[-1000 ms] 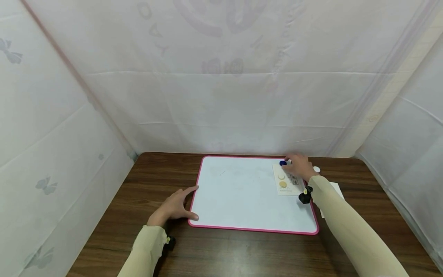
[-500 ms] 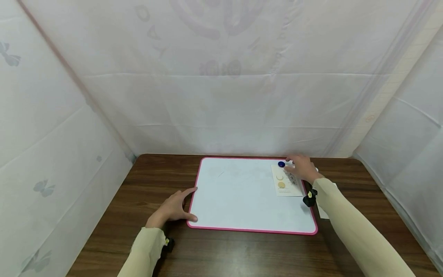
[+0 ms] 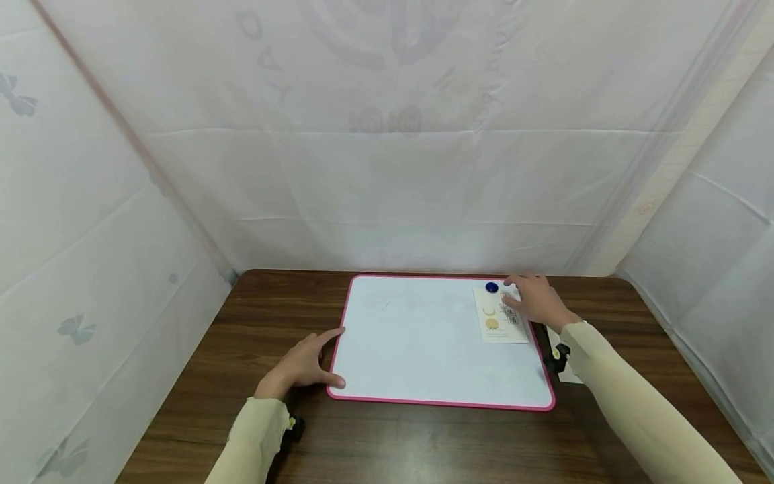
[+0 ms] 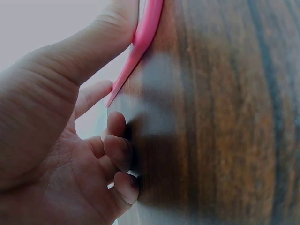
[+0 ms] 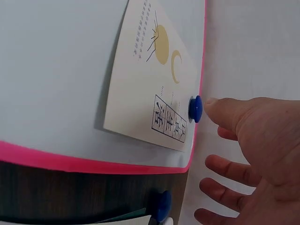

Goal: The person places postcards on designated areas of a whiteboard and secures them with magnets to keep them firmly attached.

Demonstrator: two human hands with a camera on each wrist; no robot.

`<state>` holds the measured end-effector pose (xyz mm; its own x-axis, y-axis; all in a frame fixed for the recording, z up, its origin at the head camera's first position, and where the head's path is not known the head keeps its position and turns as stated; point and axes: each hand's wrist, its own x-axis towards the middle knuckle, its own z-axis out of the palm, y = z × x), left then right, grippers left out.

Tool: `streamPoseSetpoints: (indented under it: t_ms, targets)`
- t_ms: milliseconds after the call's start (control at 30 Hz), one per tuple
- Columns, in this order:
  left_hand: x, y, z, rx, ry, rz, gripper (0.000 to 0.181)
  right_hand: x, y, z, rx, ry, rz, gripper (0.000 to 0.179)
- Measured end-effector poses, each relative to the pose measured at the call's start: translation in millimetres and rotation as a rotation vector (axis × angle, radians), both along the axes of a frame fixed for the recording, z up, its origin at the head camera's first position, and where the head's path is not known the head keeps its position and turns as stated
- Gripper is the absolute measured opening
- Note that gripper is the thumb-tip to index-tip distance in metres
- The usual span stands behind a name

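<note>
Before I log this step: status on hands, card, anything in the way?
Left hand on left edge of board. Right hand by blue magnet, holding nothing. Card on board, magnet at top edge. Right hand partly hides card, head view.

Sheeted-off booth [image 3: 338, 181] (white sheeting [image 3: 387, 195], wood-grain table [image 3: 447, 444])

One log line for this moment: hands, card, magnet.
Left hand: touching whiteboard left edge | Right hand: near blue magnet, gripping nothing | Card: on whiteboard, upper right | Magnet: at card's top edge

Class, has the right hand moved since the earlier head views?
Yes: the right hand has shifted rightward, away from the blue magnet on the stationary whiteboard.
</note>
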<state>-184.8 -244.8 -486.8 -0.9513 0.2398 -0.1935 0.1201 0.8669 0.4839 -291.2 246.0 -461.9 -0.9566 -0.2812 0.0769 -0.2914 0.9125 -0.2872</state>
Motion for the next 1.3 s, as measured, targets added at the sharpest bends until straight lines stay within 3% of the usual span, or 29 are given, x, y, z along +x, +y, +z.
streamPoseSetpoints:
  t_ms: [600,933,1300]
  targets:
    - [0.4,0.6,2.1,-0.009,-0.001,-0.010,0.108,33.9,18.9,10.1,0.010,0.022,0.005,0.050]
    - [2.1,-2.2,6.1,-0.017,0.008,-0.010,0.108,51.9,34.6,14.0,0.034,-0.054,-0.069,0.053]
    - [4.6,-5.6,8.3,-0.015,-0.004,-0.015,0.109,72.2,54.5,10.3,0.048,-0.136,-0.141,0.068]
